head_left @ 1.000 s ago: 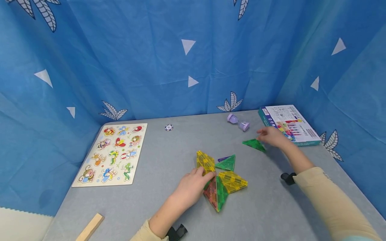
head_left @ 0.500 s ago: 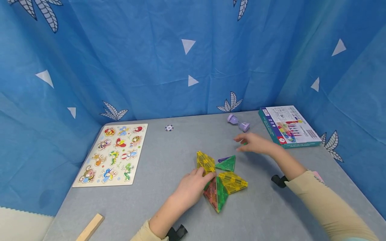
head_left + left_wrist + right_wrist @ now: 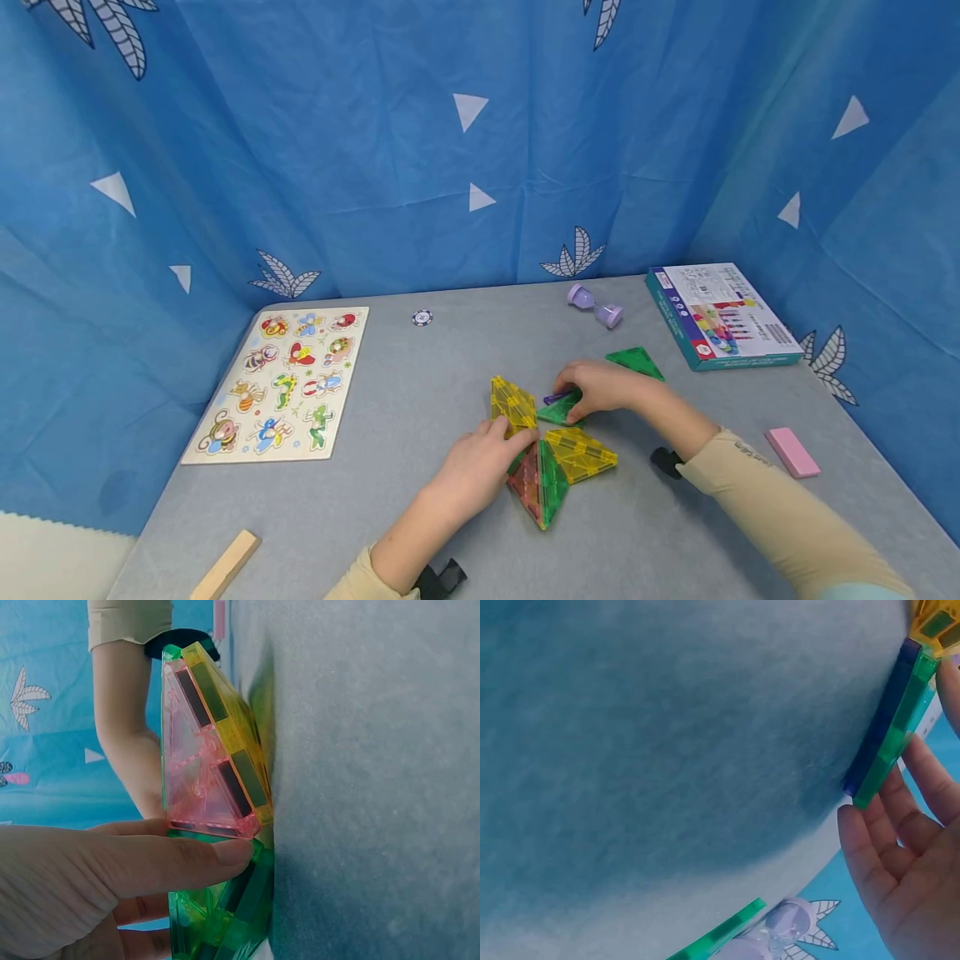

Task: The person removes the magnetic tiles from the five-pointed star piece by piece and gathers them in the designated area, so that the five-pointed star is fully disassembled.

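Translucent triangular magnetic tiles form a star-like cluster on the table. My left hand (image 3: pixel 476 462) grips its near-left part; in the left wrist view the thumb (image 3: pixel 232 853) presses where a pink-red tile (image 3: pixel 199 776) meets a green tile (image 3: pixel 217 919), with other fingers behind. Yellow tiles (image 3: pixel 581 454) lie at the cluster's right side. My right hand (image 3: pixel 603 387) pinches a green triangular tile (image 3: pixel 900 731) at the cluster's back edge, thumb at one end and fingers at the other. A dark purple tile (image 3: pixel 881 720) lies against it, on its table side.
Behind the right hand lies a loose green triangular tile (image 3: pixel 636 361), near a purple sand timer (image 3: pixel 595 306). A boxed set (image 3: pixel 723 317) and a pink block (image 3: pixel 792 452) are at right. At left are an insect puzzle board (image 3: pixel 281 383), a poker chip (image 3: pixel 422 317) and a wooden stick (image 3: pixel 225 567).
My right hand has left the loose green tile at the back right and moved left and nearer, onto the cluster's green tile. The pink block has come into view. The left hand stays put.
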`<control>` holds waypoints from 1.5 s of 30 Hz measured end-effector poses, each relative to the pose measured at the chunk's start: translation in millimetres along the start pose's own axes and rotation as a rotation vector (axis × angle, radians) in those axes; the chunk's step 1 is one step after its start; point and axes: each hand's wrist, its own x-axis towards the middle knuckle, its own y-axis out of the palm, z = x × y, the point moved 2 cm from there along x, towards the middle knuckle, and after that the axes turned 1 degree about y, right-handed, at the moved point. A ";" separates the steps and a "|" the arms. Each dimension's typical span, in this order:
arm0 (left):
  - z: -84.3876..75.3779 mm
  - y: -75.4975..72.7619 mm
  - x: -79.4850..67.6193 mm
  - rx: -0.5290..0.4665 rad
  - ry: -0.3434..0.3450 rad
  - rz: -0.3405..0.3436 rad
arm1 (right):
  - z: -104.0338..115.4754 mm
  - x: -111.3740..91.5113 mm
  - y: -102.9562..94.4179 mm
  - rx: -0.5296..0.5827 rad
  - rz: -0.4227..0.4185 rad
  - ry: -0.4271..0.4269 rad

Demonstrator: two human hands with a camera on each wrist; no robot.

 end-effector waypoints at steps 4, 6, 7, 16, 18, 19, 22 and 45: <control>-0.2 -0.9 -0.5 -0.001 0.000 -0.004 | 0.8 1.9 0.1 0.002 0.009 0.013; -0.4 -1.2 -0.6 0.000 0.001 -0.006 | -0.6 2.8 0.5 0.013 0.008 0.006; -0.4 -1.3 -0.7 0.002 0.002 -0.007 | -1.5 3.1 0.6 0.024 0.003 0.003; 0.0 -0.9 -0.9 0.014 0.008 -0.016 | -14.3 5.4 2.7 0.221 -0.035 0.015; 0.0 -0.9 -0.8 0.015 0.007 -0.013 | -17.2 5.7 3.5 0.245 -0.040 0.016; -0.1 -1.1 -0.8 0.015 0.006 -0.011 | -18.3 5.6 3.8 0.260 -0.043 0.025; -0.2 -1.7 -0.5 0.014 0.005 -0.004 | -19.8 4.0 2.9 0.316 -0.053 0.048; 16.4 -16.6 5.4 -0.521 -0.122 0.003 | 20.5 -29.0 -18.1 0.682 -0.408 0.027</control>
